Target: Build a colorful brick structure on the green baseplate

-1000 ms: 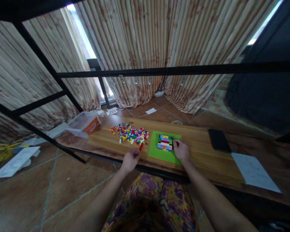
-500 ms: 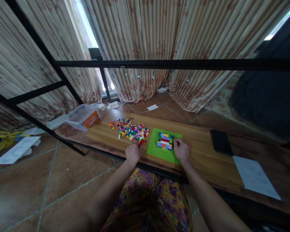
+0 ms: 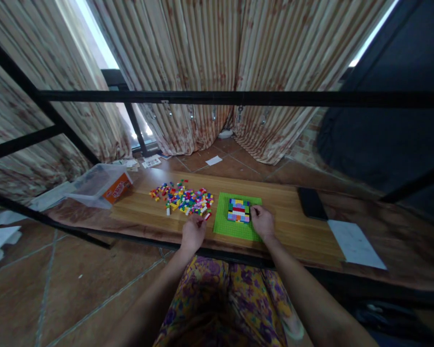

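A green baseplate (image 3: 224, 226) lies on the wooden table (image 3: 292, 226), carrying a flat block of many-coloured bricks (image 3: 238, 210). My right hand (image 3: 262, 223) rests on the plate's right edge, fingers curled against the side of the brick block. Left of the plate a pile of small loose bricks (image 3: 183, 198) is spread out. My left hand (image 3: 193, 233) is at the near edge of that pile, its fingers pinched on a small red brick (image 3: 207, 217).
A clear plastic tub with an orange label (image 3: 100, 184) stands at the table's left end. A black phone (image 3: 311, 203) and a white sheet (image 3: 354, 237) lie to the right. Black frame bars (image 3: 238, 98) cross overhead. Curtains hang behind.
My left hand has moved from the table's near edge up to the brick pile and closed on a red brick. The right hand has stayed at the brick block. The camera has shifted.
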Tool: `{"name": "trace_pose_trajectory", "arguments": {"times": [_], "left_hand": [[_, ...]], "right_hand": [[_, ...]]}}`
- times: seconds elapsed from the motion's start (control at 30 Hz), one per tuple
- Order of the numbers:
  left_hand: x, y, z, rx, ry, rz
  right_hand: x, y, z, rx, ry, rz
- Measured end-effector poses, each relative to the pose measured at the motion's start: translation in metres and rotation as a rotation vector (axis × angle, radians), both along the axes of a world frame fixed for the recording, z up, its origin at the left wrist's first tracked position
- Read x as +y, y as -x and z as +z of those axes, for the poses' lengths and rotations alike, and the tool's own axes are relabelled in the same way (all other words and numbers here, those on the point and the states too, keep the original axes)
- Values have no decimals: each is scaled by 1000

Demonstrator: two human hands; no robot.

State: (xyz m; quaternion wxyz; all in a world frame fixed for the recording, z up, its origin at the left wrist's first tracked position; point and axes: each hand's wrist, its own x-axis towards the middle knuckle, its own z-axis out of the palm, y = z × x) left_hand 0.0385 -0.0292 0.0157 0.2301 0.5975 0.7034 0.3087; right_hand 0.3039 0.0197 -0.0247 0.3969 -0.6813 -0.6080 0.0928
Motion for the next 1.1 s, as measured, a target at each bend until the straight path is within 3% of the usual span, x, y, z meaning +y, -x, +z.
{"name": "trace_pose_trajectory", "arguments": {"times": [0.27, 0.43, 0.6, 0.83, 1.1], "left_hand": [[24, -27, -19, -406, -189, -144], [48, -41, -11, -380, -246, -269], [61, -47, -2, -281, -275, -303], [34, -24, -10, -56, -251, -289], [8, 17, -22, 203, -249, -161]], "right_hand": [[-1, 0, 1, 14, 5, 9], [-1, 0, 2, 52, -8, 20], [-2, 0, 3, 82, -6, 34], [-3, -1, 0, 109, -2, 27], [-5, -3, 1, 56, -5, 28]]}}
